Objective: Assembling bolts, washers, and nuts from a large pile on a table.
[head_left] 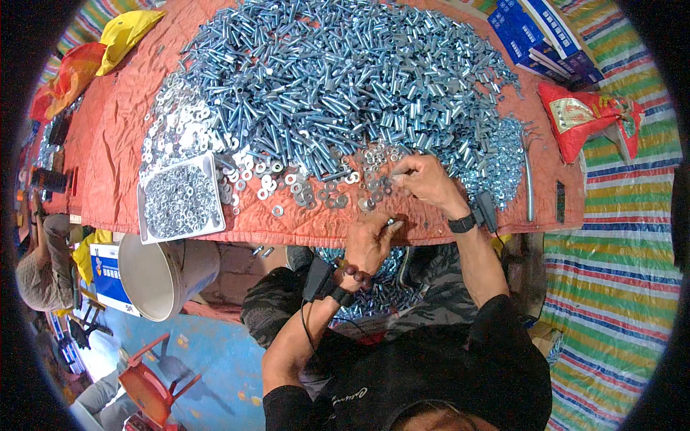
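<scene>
My left hand (369, 241) is at the table's near edge, its fingers curled round a small shiny metal piece that shows only at the thumb; its exact kind is too small to tell. Just beyond and to the right, my right hand (430, 185) has thumb and fingertips pinched together over the loose washers (332, 188). Whatever lies between those fingertips is hidden. A great heap of metal bolts and sleeves (338, 86) covers the table beyond both hands. Small nuts (376, 154) lie by my right fingertips.
A white tray of small rings (141, 208) stands at the table's left, with larger washers (165, 129) behind it. A red bag (575, 118) and blue boxes (521, 32) are at the right. Below the edge are a bucket (149, 287) and more metal parts (381, 302) between my legs.
</scene>
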The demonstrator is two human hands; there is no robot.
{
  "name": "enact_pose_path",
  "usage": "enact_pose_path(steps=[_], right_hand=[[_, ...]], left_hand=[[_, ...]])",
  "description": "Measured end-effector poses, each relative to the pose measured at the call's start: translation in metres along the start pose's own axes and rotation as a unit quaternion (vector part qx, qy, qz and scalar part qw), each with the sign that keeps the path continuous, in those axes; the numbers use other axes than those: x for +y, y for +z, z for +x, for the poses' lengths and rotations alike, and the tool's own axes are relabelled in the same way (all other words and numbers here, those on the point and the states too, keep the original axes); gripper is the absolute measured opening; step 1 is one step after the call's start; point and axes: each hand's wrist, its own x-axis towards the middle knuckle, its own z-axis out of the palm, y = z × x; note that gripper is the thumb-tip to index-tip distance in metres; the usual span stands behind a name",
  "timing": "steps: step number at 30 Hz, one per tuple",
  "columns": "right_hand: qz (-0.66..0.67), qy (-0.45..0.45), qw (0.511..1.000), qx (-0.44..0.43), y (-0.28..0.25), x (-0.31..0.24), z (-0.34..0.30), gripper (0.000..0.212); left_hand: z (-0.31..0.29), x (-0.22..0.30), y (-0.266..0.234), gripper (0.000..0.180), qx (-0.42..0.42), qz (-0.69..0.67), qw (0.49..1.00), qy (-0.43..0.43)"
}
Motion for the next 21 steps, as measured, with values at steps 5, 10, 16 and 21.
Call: enact_pose_path(steps=[5, 10, 16, 21], right_hand=[[-0.039, -0.045, 0.998, -0.005, 0.006, 0.0, -0.003, 0.01], [-0.079, -0.077, 0.992, -0.054, 0.019, -0.014, -0.006, 0.021], [-0.089, -0.107, 0.989, -0.044, 0.02, -0.015, 0.001, 0.025], [-0.074, -0.064, 0.995, -0.019, 0.014, -0.014, -0.005, 0.024]], left_hand=[[0.0, -0.02, 0.006, 0.021, 0.0, 0.01, 0.996, 0.089], [0.007, -0.006, 0.003, 0.034, 0.011, 0.006, 0.999, 0.042], [0.007, 0.0, 0.001, 0.021, 0.064, 0.13, 0.988, 0.043], [0.006, -0.002, -0.002, 0.024, -0.011, 0.131, 0.982, 0.138]])
